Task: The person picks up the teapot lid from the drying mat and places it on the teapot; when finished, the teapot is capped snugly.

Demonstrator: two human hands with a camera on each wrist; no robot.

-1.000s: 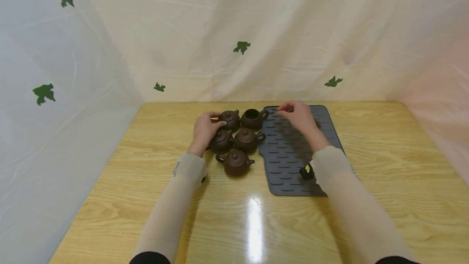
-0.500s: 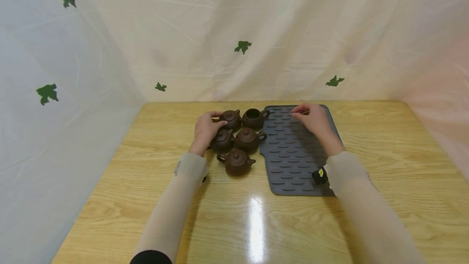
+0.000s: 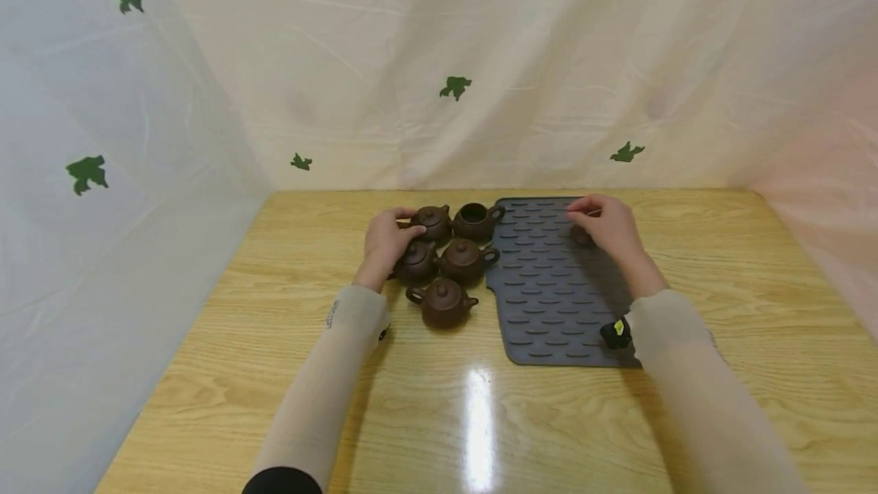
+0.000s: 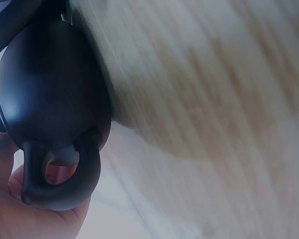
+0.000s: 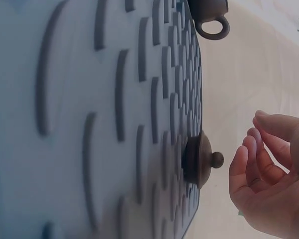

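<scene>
My left hand grips a dark brown teapot at the back left of the cluster, thumb against its side. Just in front of that teapot sits a second lidded teapot, whose looped handle is close to my fingers in the left wrist view. My right hand hovers over the grey mat with loosely bent fingers and nothing between them. Below it, a round teapot lid lies on the mat, knob up; my hand partly covers it in the head view.
An uncovered teapot stands at the back, its handle reaching over the mat's left edge. Two more lidded teapots, one in the middle and one in front, complete the cluster. A pale curtain hangs behind the wooden table.
My right hand has moved to the right across the mat, and the lid now shows below its fingers. The left hand keeps its place on the teapot.
</scene>
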